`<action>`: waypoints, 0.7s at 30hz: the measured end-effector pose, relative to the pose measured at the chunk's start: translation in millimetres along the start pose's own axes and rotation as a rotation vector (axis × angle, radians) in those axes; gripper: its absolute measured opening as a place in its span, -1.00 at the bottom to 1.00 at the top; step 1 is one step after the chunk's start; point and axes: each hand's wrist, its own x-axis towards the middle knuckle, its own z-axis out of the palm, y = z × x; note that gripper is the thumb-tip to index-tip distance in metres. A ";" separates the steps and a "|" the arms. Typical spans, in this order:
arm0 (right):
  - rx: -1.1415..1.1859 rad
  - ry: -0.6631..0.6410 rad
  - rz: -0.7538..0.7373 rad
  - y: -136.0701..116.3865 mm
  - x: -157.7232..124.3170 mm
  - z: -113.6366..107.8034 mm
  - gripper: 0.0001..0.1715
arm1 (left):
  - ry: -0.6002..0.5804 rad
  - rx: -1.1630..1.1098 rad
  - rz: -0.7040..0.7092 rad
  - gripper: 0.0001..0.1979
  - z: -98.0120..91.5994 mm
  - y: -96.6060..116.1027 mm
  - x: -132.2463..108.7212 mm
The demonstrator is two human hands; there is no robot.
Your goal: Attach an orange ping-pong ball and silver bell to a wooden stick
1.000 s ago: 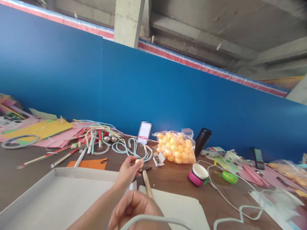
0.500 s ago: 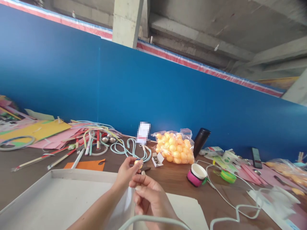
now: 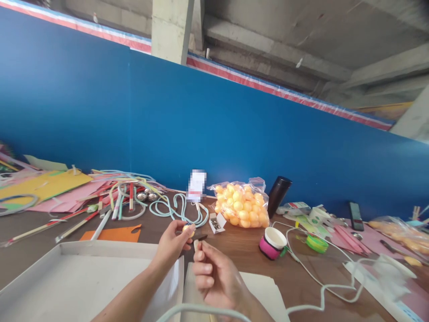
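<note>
My left hand (image 3: 173, 241) pinches a small yellow ball (image 3: 188, 230) with a dark blue patch on top, in front of me above the table. Beside and nearer to me, my right hand (image 3: 219, 277) is closed, palm side showing. A small pale tip (image 3: 196, 244) shows at its thumb and forefinger; the rest of what it may hold is hidden. The two hands are close but apart. Behind the fingertips a dark, narrow, blade-like thing (image 3: 201, 238) lies on the table. Just beyond stands an opened small white box (image 3: 217, 222) with little metallic pieces inside.
A white tray (image 3: 83, 268) sits at left front, below my left forearm. Beyond are a bag of orange balls (image 3: 239, 205), a black bottle (image 3: 279, 194) and a pink-banded cup (image 3: 273, 243). White cord (image 3: 321, 290) loops at right; paper and sticks crowd the left.
My right hand's fingers have curled in closer and its wrist has turned, with a pale tip now at the fingertips. My left hand still pinches the ball. The view has shifted slightly.
</note>
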 end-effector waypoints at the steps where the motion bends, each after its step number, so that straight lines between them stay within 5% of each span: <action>1: 0.016 -0.002 -0.022 -2.2 0.8 -2.4 -0.75 | -0.007 0.002 -0.001 -0.53 -0.3 1.4 -0.8; 9: 0.022 0.016 -0.144 -12.1 11.0 -31.7 -0.70 | -0.022 -0.025 -0.010 -0.54 -1.3 1.8 -3.2; 14: -0.087 0.066 -0.331 -26.2 3.1 -30.2 -0.81 | -0.061 -0.127 -0.029 -0.55 -1.8 2.1 -3.7; 17: -0.161 0.091 -0.460 -38.7 -4.7 -29.0 -0.68 | -0.088 -0.222 -0.034 -0.56 -2.3 4.4 -4.7; 20: -0.246 0.138 -0.535 -44.8 -9.9 -30.1 -0.89 | -0.166 -0.277 -0.014 -0.57 -1.6 6.6 -8.0; 21: -0.313 0.155 -0.528 -44.3 -10.6 -30.3 -0.72 | -0.206 -0.281 -0.002 -0.58 -0.8 7.3 -9.9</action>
